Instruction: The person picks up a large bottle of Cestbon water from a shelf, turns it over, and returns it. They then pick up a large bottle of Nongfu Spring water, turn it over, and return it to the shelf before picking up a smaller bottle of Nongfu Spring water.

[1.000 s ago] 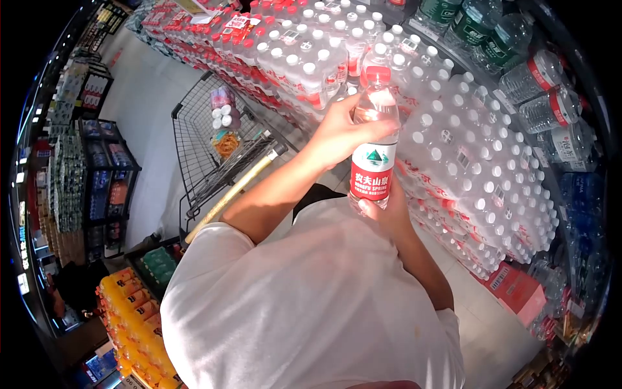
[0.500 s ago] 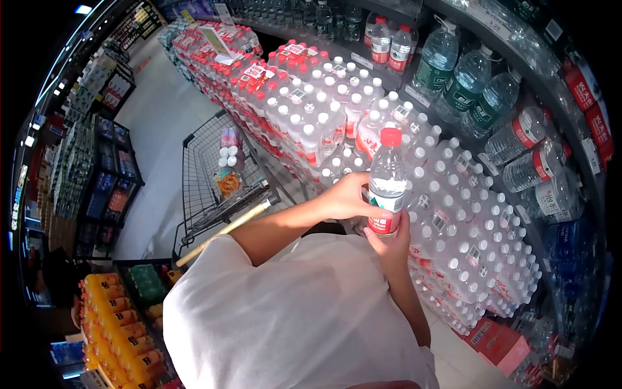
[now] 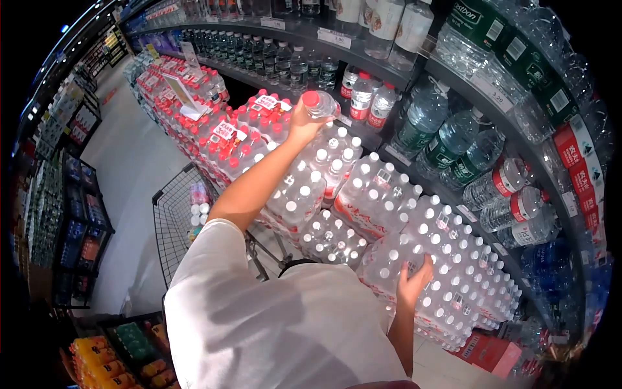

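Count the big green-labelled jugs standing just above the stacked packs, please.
3, side by side on the shelf: left jug, middle jug, right jug. More may stand hidden behind.

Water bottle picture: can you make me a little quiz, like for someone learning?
1. True or false: the left hand holds a bottle with a red cap.
2. Pick one. The right hand is: A) open, by the packs of water; B) shut on a can; C) in a pocket.
3. Fill in: the wire ____ stands on the floor, left of the raised arm.
Key: 1 true; 2 A; 3 cart.
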`<state>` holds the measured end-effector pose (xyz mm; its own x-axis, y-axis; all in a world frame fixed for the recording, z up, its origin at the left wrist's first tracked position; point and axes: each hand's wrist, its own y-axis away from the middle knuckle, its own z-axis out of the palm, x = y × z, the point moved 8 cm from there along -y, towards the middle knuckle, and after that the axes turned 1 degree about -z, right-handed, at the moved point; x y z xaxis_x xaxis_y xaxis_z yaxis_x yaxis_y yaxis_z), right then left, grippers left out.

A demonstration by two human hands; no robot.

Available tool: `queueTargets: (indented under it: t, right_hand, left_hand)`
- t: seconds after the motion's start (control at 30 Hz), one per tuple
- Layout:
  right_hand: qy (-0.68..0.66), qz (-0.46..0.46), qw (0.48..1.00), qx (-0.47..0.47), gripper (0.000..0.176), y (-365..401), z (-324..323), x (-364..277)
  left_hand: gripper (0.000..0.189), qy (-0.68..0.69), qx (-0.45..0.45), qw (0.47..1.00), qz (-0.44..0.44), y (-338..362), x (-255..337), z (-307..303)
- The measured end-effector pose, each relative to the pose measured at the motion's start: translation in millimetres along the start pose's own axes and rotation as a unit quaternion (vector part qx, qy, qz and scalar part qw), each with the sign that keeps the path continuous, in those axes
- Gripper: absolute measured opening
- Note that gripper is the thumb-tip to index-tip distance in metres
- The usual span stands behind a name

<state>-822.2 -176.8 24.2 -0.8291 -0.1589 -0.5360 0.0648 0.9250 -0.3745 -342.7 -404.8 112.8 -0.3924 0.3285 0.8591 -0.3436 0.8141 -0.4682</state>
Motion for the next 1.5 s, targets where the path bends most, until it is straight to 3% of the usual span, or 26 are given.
queueTargets:
  t: [0.07,0.13,0.17,0.27,0.33,0.43,0.47,0.57,0.77,0.97,1.1,1.33,1.5]
  right_hand:
    - [0.067,0.003,0.998,0.008,0.063,7.8,10.0,7.8]
    - [0.145,-0.006,0.989,0.0,0.061,13.5,19.9,9.4]
    - [0.131,0.004,0.991,0.005,0.058,13.3,20.9,7.9]
    - [0.131,0.013,0.991,0.02,0.056,10.7,20.1,6.3]
    - [0.141,0.016,0.99,0.022,0.051,9.7,18.3,3.5]
    - [0.14,0.021,0.99,0.023,0.046,9.1,18.0,3.4]
    - [0.144,0.02,0.989,0.026,0.046,8.6,18.5,3.0]
    - [0.151,0.02,0.988,0.03,0.044,8.1,19.9,3.0]
    - [0.153,0.019,0.987,0.034,0.042,7.8,19.1,2.0]
    - [0.15,0.011,0.988,0.036,0.042,9.1,15.9,2.2]
    - [0.147,0.003,0.988,0.042,0.043,11.9,15.8,4.3]
    - [0.138,-0.057,0.988,0.04,0.047,15.7,14.1,1.2]
    - [0.123,-0.061,0.989,-0.057,0.059,16.4,15.7,-4.8]
  left_hand:
    - [0.07,0.012,0.013,1.0,-0.009,-45.0,-44.2,9.4]
    - [0.07,0.024,0.012,0.999,0.032,-65.9,-29.2,15.2]
    - [0.069,-0.02,0.018,1.0,0.01,-78.0,-34.6,19.0]
    - [0.075,0.01,-0.061,0.998,0.025,-118.8,-98.0,50.8]
    - [0.085,-0.078,-0.049,0.996,-0.002,-123.8,-92.4,52.8]
    - [0.085,-0.034,-0.138,0.989,-0.051,-136.6,-129.2,81.3]
    - [0.083,0.01,-0.159,0.987,-0.032,-140.7,-154.2,94.0]
    - [0.08,0.097,-0.167,0.981,-0.027,-139.9,-159.3,102.0]
    - [0.084,0.103,-0.18,0.977,-0.04,-137.1,-153.7,104.4]
    - [0.058,-0.069,-0.02,0.997,-0.004,-103.1,-123.2,57.9]
    - [0.034,0.015,0.005,1.0,-0.01,-71.7,-99.9,18.3]
    - [0.024,-0.072,0.052,0.996,0.003,22.5,-35.2,-69.9]
    - [0.031,-0.208,0.095,0.973,-0.038,133.5,-26.3,-161.2]
